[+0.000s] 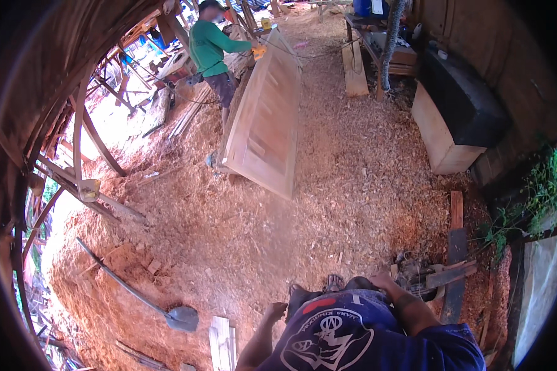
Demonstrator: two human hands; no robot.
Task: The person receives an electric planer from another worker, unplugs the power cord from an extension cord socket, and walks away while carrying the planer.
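My left hand [276, 310] is low beside my left knee, over the shavings; its fingers are too small and dark to make out, and I see no object in it. By my right knee, my right hand [382, 281] lies with its fingers stretched forward and holds nothing visible. Just to its right sits a dark, dirty machine like a small motor [413, 272], apart from the hand. Ahead, a large wooden door panel [267, 123] stands propped at a slant. A co-worker in a green shirt [208, 49] holds an orange power tool [259, 52] to its far end.
Wood shavings [346, 179] cover the ground. A shovel [181, 318] lies at the lower left, near pale boards [222, 343]. Several planks [456, 247] lie at my right. Farther right stands a pale box with a black top [458, 93]; a workbench [384, 52] is behind it. Wooden posts [78, 133] line the left.
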